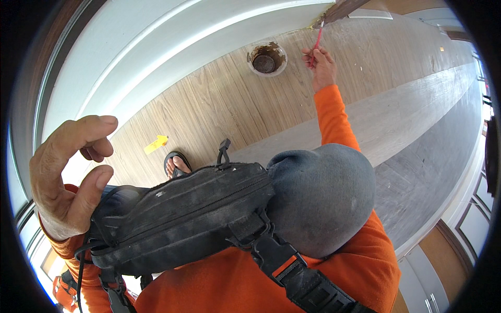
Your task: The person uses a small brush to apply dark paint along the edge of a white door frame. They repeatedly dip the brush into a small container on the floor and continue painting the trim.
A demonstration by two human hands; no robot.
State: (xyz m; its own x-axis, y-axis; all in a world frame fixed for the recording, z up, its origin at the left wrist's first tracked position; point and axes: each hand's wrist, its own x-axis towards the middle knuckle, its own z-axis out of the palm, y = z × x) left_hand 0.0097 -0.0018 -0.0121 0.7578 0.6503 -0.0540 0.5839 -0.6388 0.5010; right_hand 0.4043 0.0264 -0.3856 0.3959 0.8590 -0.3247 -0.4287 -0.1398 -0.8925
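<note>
My right hand (321, 63) reaches far forward, fingers closed round the handle of a thin pink paintbrush (319, 38). The brush's tip touches the foot of a brown wooden door frame (342, 10), close to where it meets the white wall panel. Left of that hand, a round tub (282, 65) with brown smears on its inner wall and dark brown stuff at the bottom stands on the wood-look floor. My left hand (73, 177) is raised at the left, empty, with its fingers curved and the thumb apart from them.
A white moulded panel (172, 47) runs along the far left side. On the floor lies a yellow piece (156, 144), near my sandalled foot (178, 165). A black bag (182, 219) hangs across my front, beside my bent knee (323, 201). White cabinets (425, 281) stand at the lower right.
</note>
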